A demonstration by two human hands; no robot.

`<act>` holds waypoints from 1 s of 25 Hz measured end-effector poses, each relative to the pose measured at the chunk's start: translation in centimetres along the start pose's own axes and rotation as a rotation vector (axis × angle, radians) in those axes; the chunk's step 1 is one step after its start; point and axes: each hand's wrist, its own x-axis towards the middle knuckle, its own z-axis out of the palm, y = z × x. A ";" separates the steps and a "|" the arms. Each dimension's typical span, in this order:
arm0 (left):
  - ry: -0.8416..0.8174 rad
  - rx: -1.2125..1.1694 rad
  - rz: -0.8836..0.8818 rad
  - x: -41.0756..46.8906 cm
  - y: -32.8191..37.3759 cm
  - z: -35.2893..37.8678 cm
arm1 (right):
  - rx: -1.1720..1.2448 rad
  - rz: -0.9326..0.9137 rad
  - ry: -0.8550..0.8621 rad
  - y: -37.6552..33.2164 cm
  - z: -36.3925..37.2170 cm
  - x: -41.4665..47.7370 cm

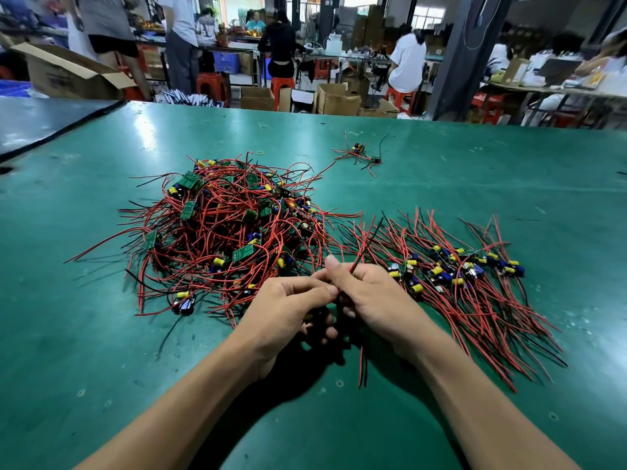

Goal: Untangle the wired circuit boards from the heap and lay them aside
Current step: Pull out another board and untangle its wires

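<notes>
A tangled heap (230, 225) of small green circuit boards with red and black wires lies on the green table at centre left. To its right, a laid-out row of sorted boards (458, 269) spreads with wires fanned front and back. My left hand (288, 307) and my right hand (366, 296) meet in front of the heap, fingers curled round one wired board. Its red and black wires (362, 364) stick up past my right thumb and hang down below my hands. The board itself is mostly hidden under my fingers.
Two stray wired boards (359, 152) lie farther back on the green table (101, 334). A dark mat (40, 120) covers the far left corner. Beyond the table edge stand cardboard boxes, red stools and several people at workbenches.
</notes>
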 end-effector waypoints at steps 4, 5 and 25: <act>-0.021 0.021 -0.008 -0.1 0.2 0.1 | -0.208 -0.059 0.100 -0.6 -2.3 0.1; -0.024 0.022 -0.013 -0.1 0.3 0.1 | -0.212 -0.079 0.137 -0.6 -2.7 0.1; 0.000 -0.034 -0.053 0.2 0.3 -0.6 | 0.181 -0.072 0.165 -1.0 0.1 0.0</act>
